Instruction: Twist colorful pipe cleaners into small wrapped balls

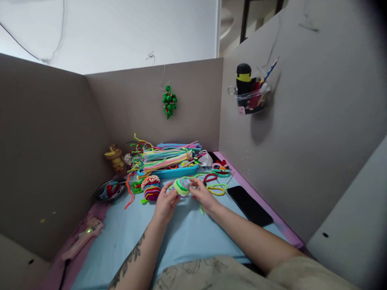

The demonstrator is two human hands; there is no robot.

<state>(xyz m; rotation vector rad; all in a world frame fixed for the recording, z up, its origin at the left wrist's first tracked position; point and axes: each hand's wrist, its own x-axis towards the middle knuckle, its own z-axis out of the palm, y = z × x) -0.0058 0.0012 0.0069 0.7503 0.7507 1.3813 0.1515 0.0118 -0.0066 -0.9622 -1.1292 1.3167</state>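
Between my two hands is a round pipe-cleaner craft piece (pixel 182 186), coiled in green, yellow and lilac bands. My left hand (pixel 166 201) grips its left side with fingers curled round the edge. On the opposite side, my right hand (pixel 202 194) pinches the rim, and a green strand hangs below. Just left of my left hand sits a striped pipe-cleaner piece (pixel 151 188) with a peach ruffled top. Red and yellow pipe-cleaner loops (pixel 216 190) lie to the right of my right hand.
Bundles of pipe cleaners (pixel 168 158) fill a blue tray (pixel 173 173) at the back. A black phone (pixel 249 205) lies right, a dark bowl (pixel 101 194) left, and a pink corded tool (pixel 84 238) front left. A clear holder (pixel 253 98) hangs on the right panel. Grey panels enclose the table.
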